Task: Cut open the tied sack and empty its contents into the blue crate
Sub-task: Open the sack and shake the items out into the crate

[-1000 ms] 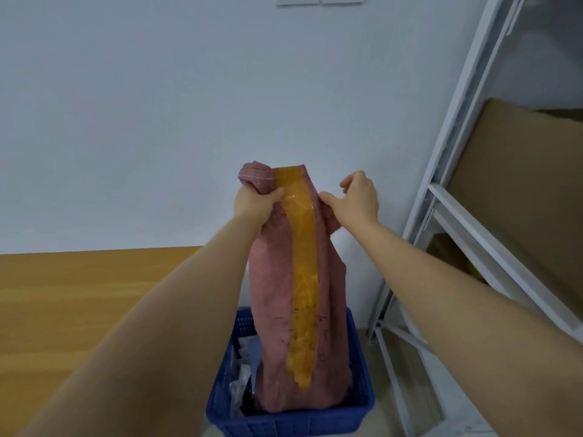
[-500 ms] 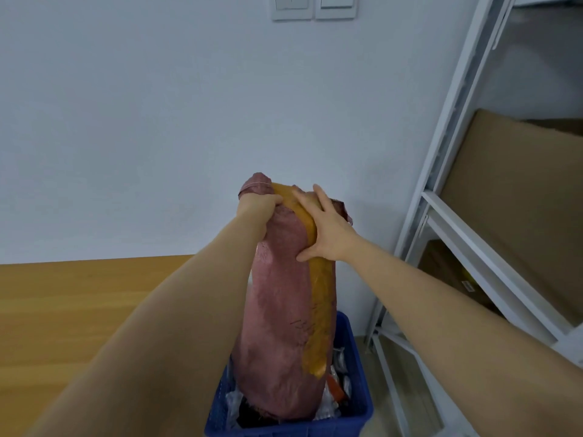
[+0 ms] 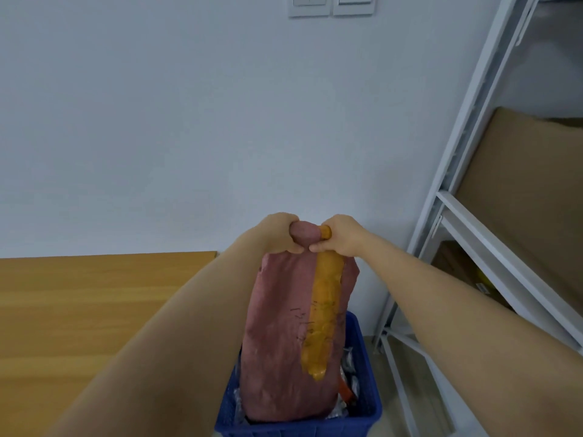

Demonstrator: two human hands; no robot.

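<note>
Both hands now bunch the top of the reddish-brown sack [image 3: 280, 329] together, vs. half a sec earlier, when the right hand [image 3: 339, 236] lay flat and spread against the sack's side over the yellow stripe [image 3: 325, 307]. That hand has since moved up and clenched round the stripe's top end, thumb tip nearly meeting the left hand's. The left hand [image 3: 279, 233] stays fisted on the gathered red fabric at the same upper corner. The sack hangs upended from both grips, its lower end down inside the blue crate [image 3: 366, 402], which sits on the floor between the wooden table [image 3: 94, 298] at left and the white metal shelf frame [image 3: 467, 216] at right. The camera has tipped back a bit: more of the wall switches [image 3: 331, 6] shows up top.

Hard to read: the sack's mouth is buried in the crate, so can't tell how much has spilled. Only scraps of contents show beside it, crinkled clear wrap and an orange-red item [image 3: 345, 391], neither identifiable. The crate's near rim is cut by the bottom edge and partly covered by the left forearm. Cardboard [image 3: 530, 197] leaning in the shelf runs out of frame at right.
</note>
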